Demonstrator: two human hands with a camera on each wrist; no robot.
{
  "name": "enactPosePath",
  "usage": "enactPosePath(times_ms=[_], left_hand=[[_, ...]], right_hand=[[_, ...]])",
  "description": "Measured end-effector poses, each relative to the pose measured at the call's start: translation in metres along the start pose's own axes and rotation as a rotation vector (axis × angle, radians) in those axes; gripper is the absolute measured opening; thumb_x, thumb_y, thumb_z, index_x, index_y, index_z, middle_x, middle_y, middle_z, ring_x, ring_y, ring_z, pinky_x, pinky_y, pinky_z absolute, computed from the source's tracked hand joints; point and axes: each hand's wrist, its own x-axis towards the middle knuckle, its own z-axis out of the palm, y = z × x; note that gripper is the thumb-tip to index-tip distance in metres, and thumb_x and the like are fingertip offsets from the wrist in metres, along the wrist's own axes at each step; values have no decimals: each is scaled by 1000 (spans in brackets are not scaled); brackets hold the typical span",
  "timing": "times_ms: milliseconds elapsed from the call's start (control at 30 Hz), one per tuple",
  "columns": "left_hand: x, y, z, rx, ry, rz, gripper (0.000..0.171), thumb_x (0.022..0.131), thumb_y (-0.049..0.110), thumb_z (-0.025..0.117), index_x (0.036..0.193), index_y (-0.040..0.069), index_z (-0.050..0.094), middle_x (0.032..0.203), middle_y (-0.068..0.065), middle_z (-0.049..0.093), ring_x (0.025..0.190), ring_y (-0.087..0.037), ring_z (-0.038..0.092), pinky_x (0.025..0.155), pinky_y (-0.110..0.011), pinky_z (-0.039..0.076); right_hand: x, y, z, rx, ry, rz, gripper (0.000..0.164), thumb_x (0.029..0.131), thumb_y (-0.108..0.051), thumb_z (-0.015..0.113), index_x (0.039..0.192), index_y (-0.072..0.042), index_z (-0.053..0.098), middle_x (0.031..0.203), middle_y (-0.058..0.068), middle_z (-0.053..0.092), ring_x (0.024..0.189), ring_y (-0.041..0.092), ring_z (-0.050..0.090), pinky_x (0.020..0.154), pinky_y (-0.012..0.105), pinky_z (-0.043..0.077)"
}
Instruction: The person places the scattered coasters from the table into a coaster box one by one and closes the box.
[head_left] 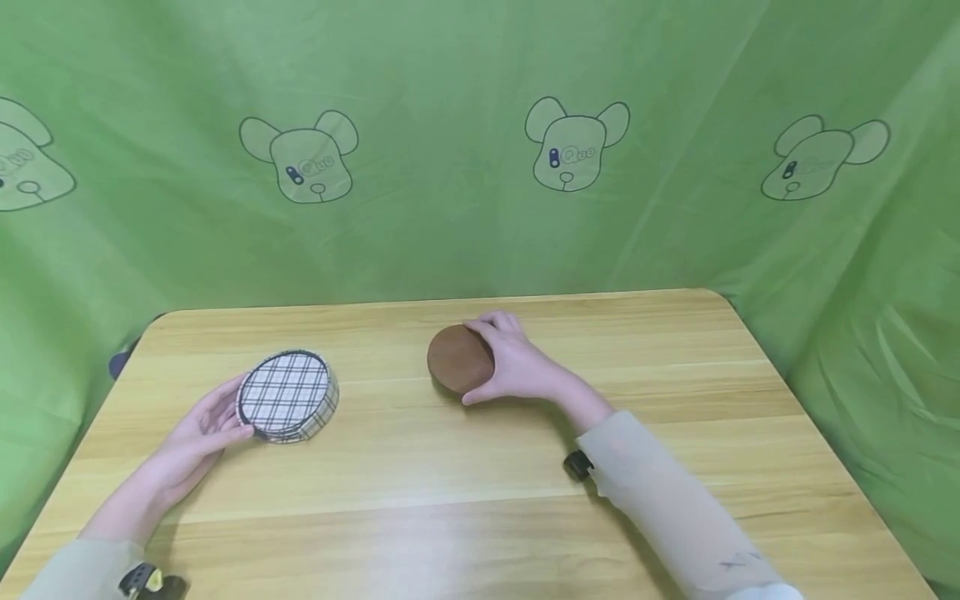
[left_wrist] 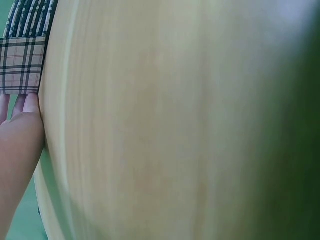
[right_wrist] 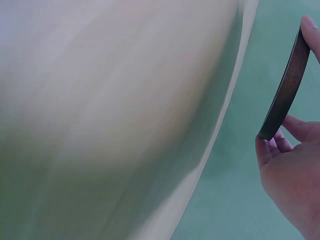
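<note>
On the left of the table in the head view is a round, low plaid box [head_left: 285,396], white with dark lines and a dark rim. My left hand [head_left: 202,437] grips its left side, thumb in front and fingers behind. The left wrist view shows the checked side wall of the plaid box [left_wrist: 21,65] against the fingers. Near the table's far middle, my right hand [head_left: 513,362] pinches a plain brown disc [head_left: 457,360] by its right edge, between thumb and fingers. Edge-on in the right wrist view, the brown disc [right_wrist: 287,85] looks fairly thin.
Both hands work over a light wood-grain table [head_left: 420,500] with rounded far corners. Green curtains [head_left: 450,242] printed with bear-head outlines hang behind it and at the sides. Dark wrist devices sit at both sleeve cuffs [head_left: 615,454].
</note>
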Motion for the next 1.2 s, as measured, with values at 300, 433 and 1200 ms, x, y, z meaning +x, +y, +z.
enactPosePath(times_ms=[300,433,1200], left_hand=[[-2,0,0,23,-1,-19,83,101,-8,58,170,9,16,176,-8,20,131,18,50,106,-2,43],[-2,0,1,14,-4,-11,82,101,-8,58,170,9,16,173,-3,27,132,16,50,107,-2,43],[0,-2,0,10,-9,8,82,100,-9,57,169,7,16,174,-4,27,133,15,51,108,-3,43]], right_hand=[[14,-15,10,19,-28,-30,118,65,-35,102,161,-3,41,155,19,40,143,37,34,120,58,44],[21,-23,14,20,-41,-46,119,65,-36,103,161,-3,41,156,18,40,145,36,34,122,57,44],[45,-62,40,41,-100,-132,119,67,-39,101,162,-4,39,157,17,37,147,34,31,124,53,42]])
